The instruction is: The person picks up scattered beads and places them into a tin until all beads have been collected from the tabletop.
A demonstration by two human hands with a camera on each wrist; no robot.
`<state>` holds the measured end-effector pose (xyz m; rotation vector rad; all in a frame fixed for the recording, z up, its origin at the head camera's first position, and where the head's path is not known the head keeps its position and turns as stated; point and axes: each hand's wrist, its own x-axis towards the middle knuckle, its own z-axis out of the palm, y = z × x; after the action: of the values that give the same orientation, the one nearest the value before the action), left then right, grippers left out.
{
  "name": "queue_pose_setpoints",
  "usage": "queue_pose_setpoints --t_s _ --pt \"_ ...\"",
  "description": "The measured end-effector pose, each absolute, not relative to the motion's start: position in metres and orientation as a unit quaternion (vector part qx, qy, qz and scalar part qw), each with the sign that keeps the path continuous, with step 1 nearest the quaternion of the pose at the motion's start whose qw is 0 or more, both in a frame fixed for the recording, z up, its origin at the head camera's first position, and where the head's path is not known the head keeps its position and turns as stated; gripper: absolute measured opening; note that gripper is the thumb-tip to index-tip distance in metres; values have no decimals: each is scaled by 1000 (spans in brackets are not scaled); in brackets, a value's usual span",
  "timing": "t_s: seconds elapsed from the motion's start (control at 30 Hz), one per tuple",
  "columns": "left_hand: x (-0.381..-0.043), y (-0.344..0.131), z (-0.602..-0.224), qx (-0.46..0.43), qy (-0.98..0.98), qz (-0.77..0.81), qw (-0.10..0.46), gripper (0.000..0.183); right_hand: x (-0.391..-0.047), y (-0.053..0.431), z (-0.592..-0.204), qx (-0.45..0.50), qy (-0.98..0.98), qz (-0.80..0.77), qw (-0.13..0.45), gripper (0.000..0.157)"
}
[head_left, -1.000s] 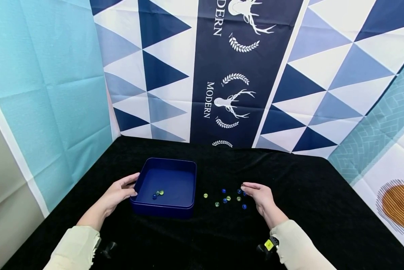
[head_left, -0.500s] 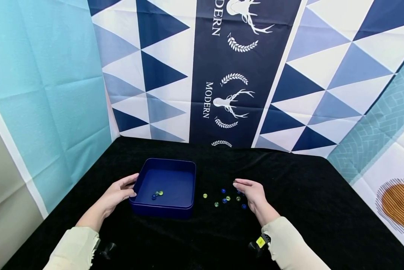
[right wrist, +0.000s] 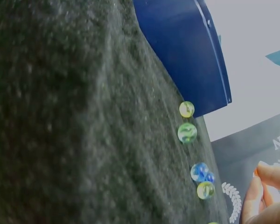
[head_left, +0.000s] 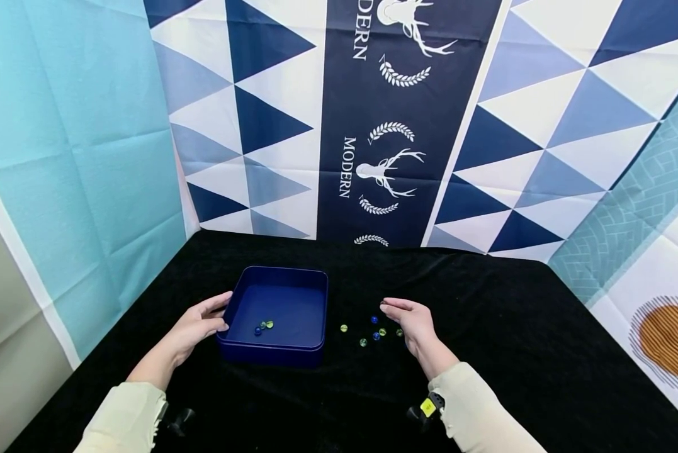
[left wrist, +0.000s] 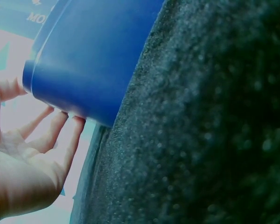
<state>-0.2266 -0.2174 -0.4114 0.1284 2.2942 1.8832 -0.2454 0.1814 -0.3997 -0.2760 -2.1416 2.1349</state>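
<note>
In the head view, my left hand (head_left: 196, 324) rests at the left wall of a square dark-blue box (head_left: 310, 357). The left wrist view shows its spread fingertips touching the outside of the blue wall (left wrist: 88, 74), the thumb by the rim. Thumb and forefinger of my right hand (head_left: 415, 324) pinch a marble, mostly hidden, a little above the cloth. Several loose glass marbles lie between box and right hand, among them a yellow-green one (head_left: 344, 328), a green one (head_left: 364, 343) and a blue one (head_left: 374, 319). Inside the box, a few marbles (head_left: 269, 324) sit together.
Black cloth (head_left: 327, 409) covers the table. Patterned fabric (head_left: 276, 113) hangs behind it, with a light-blue curtain (head_left: 118, 157) at the left.
My right hand has moved left toward the box with its pinched marble, passing over some of the loose marbles. My left hand has stayed at the box.
</note>
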Motion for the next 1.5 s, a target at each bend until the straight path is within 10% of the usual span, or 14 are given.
queue_pose_setpoints --t_s 1.5 --pt "-226 -217 -409 51 768 633 86 70 -245 131 -392 -62 -662 744 60 31"
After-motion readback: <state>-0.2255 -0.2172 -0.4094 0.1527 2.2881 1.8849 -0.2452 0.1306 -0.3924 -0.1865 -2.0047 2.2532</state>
